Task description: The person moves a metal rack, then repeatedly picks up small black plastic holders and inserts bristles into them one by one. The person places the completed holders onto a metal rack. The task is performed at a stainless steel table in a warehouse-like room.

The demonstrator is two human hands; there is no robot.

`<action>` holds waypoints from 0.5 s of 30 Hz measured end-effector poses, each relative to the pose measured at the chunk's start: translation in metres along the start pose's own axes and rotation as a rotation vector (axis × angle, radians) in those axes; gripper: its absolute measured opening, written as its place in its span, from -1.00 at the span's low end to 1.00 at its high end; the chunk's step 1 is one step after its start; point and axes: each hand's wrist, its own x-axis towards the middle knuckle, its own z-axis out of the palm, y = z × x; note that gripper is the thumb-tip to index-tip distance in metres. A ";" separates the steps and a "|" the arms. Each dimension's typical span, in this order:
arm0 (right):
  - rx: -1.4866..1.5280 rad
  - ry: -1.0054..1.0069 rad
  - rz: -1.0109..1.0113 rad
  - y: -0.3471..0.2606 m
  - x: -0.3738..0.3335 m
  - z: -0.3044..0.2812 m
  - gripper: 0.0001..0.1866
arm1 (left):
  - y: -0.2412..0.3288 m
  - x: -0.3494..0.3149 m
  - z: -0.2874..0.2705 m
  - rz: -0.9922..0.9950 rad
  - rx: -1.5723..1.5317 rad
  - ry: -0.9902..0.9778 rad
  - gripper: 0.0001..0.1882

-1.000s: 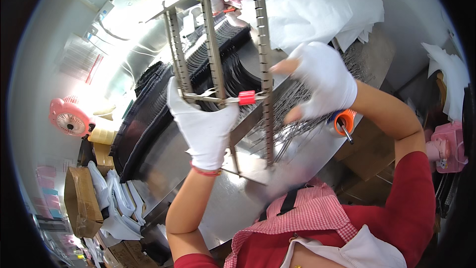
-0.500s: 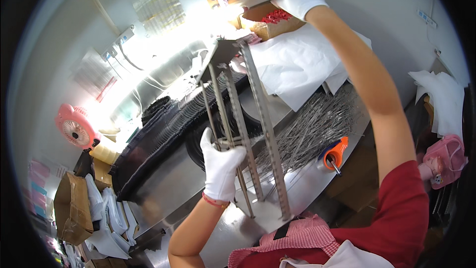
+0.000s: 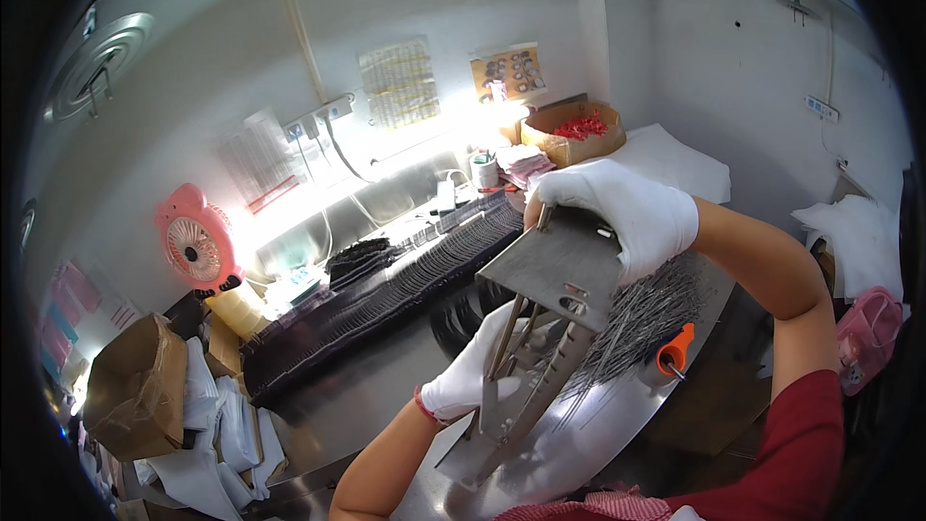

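Observation:
A metal rack (image 3: 550,265), made of end plates joined by rods and notched bars, stands tilted over the table in front of me. My left hand (image 3: 473,376), in a white glove, is closed round its rods below the upper plate. Across the far edge of that plate lies my right hand (image 3: 632,212), also gloved, with its fingers bent over the edge and partly hidden. Beside the rack, a heap of thin metal rods (image 3: 651,314) spreads over the table. Next to the heap is an orange holder (image 3: 673,352) with a metal tip sticking out.
A long row of black curved pieces (image 3: 386,304) runs along the table's back. Red bits fill a cardboard box (image 3: 559,148) at the far right, near white sheets (image 3: 680,166). On the left are a pink fan (image 3: 193,241) and an open carton (image 3: 135,386).
My right hand has come down from near the box of red bits onto the rack's upper plate. The rack has tipped, its upper plate now facing me. The view has tilted upward.

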 end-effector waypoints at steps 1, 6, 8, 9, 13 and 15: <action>-0.033 0.039 0.038 -0.005 0.005 -0.005 -0.42 | 0.010 -0.002 -0.007 0.074 0.094 0.043 0.08; -0.346 0.432 0.061 -0.012 0.037 -0.053 -0.71 | 0.005 -0.061 -0.129 0.292 0.392 0.616 -0.11; -0.574 0.682 -0.024 -0.004 0.066 -0.076 -0.71 | -0.039 -0.083 -0.170 0.057 0.676 0.642 -0.09; -0.752 0.810 -0.056 0.003 0.082 -0.090 -0.71 | -0.064 -0.085 -0.176 0.036 0.790 0.564 -0.01; -1.101 1.058 0.008 0.021 0.153 -0.147 -0.66 | -0.122 -0.081 -0.167 -0.166 0.952 0.374 0.28; -1.154 1.174 0.002 0.029 0.177 -0.167 -0.69 | -0.141 -0.068 -0.161 -0.122 0.943 0.348 0.32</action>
